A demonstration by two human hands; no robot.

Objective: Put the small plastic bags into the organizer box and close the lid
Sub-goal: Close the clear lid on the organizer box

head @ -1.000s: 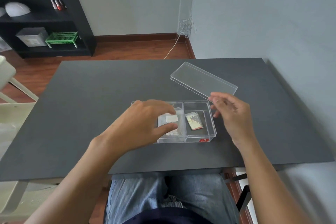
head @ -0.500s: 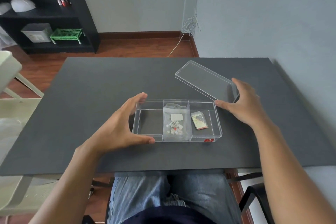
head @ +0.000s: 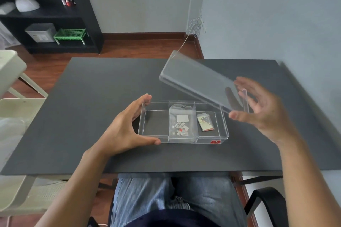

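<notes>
A dark table point(head: 77, 116) carries the clear organizer box point(head: 153, 135) at its centre, while the lid point(head: 195, 81) hangs tilted in the air at about 1 o'clock from the box, its far end raised. The right hand point(head: 262, 114) grasps the lid by its near end, fingers spread and blurred; the left hand point(head: 127, 131) is clasped round the box's 9 o'clock end, thumb on the front wall. One plastic bag point(head: 180, 123) lies in the middle compartment, a smaller glittery bag point(head: 205, 122) in the right; the left compartment is bare. To seat it well, the lid likely wants levelling and squaring over the rim before pressing down, with the left hand bracing. Half a second ago the lid lay on the table beyond the box; it is now lifted
</notes>
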